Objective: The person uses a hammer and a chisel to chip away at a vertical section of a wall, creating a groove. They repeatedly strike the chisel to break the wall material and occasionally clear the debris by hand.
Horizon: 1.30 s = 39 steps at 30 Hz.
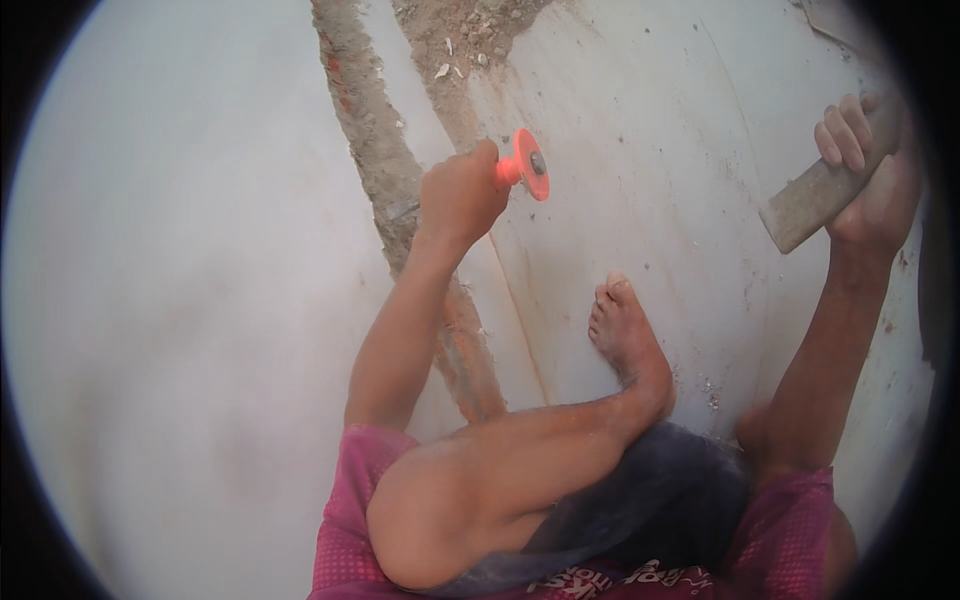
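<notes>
My left hand (463, 196) is closed around the handle of a cold chisel (528, 163) with an orange hand guard and a round metal striking end. Its flat steel blade points left, at a rough channel (365, 150) cut in the white wall; whether the tip touches cannot be told. At the right, my right hand (870, 172) grips a block-like grey bar (814, 204), whose material is unclear. This bar is tilted and stands apart from the chisel.
Below the hands is my bare foot (628, 330) on the pale floor (570, 315). Rubble and dust (472, 37) lie at the top, beside the channel. Exposed red brick (469, 360) shows in the channel's lower part. A dark edge runs along the far right.
</notes>
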Tool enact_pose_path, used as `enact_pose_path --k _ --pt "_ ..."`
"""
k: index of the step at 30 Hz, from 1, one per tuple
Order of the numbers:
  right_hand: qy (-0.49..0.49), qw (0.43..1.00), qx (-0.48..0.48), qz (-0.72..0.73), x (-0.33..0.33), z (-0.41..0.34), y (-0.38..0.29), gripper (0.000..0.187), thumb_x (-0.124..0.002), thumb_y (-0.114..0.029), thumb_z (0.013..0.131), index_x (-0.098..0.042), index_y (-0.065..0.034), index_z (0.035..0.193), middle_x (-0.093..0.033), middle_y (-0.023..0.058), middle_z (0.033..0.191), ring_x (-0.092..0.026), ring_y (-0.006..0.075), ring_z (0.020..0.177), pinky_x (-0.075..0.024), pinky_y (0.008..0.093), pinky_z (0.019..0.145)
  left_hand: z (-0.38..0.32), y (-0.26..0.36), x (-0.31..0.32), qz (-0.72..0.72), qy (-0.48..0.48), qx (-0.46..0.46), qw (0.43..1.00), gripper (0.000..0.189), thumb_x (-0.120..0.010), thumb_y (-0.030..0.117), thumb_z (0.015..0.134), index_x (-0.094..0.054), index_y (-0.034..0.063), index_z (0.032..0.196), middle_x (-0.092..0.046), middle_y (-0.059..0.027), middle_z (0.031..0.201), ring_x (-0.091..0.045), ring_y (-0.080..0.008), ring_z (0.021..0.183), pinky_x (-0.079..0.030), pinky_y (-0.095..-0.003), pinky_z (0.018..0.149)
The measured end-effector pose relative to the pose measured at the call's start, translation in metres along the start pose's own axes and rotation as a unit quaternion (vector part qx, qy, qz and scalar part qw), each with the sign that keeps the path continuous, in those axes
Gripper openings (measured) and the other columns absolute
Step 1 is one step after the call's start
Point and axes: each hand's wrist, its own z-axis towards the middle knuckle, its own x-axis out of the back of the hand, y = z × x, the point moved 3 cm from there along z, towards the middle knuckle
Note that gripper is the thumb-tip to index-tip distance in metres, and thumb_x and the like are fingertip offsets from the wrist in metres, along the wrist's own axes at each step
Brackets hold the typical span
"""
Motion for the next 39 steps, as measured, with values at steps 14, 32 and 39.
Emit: enact_pose_path --k 14,32,39 --pt "0.243 0.963 0.096 0.07 -0.015 -0.035 -0.008 0.041 -0.032 -0.044 0.107 -0.049 -0.007 0.108 -0.049 0.0082 0.08 -0.053 0.0192 0.064 -0.0498 0.0347 0.058 0.004 -0.013 0.009 0.013 0.003 0.008 1.0 0.023 -0.067 0.029 0.09 -0.062 0.0064 0.092 -0.069 -0.0168 0.077 -0.069 -0.0378 0.076 -0.053 -0.0487 0.066" --pt "0.262 0.932 -0.233 0.091 -0.026 -0.072 0.065 0.039 -0.037 -0.041 0.107 -0.05 -0.0049 0.11 -0.056 0.0049 0.081 -0.053 0.0153 0.061 -0.0513 0.034 0.064 0.007 -0.03 0.008 -0.033 0.04 0.041 0.998 0.024 -0.062 0.03 0.091 -0.063 0.0059 0.092 -0.069 -0.0212 0.079 -0.068 -0.0421 0.079 -0.052 -0.0515 0.07" --pt "-0.051 0.942 -0.275 -0.188 -0.067 -0.086 0.124 0.044 -0.042 -0.05 0.107 -0.052 -0.0105 0.091 -0.053 -0.0001 0.064 -0.049 0.0084 0.044 -0.0406 0.0238 0.04 0.002 -0.043 -0.001 -0.048 0.077 0.015 0.996 0.024 -0.062 0.03 0.09 -0.062 0.0055 0.088 -0.068 -0.0212 0.076 -0.068 -0.0423 0.075 -0.053 -0.0511 0.067"
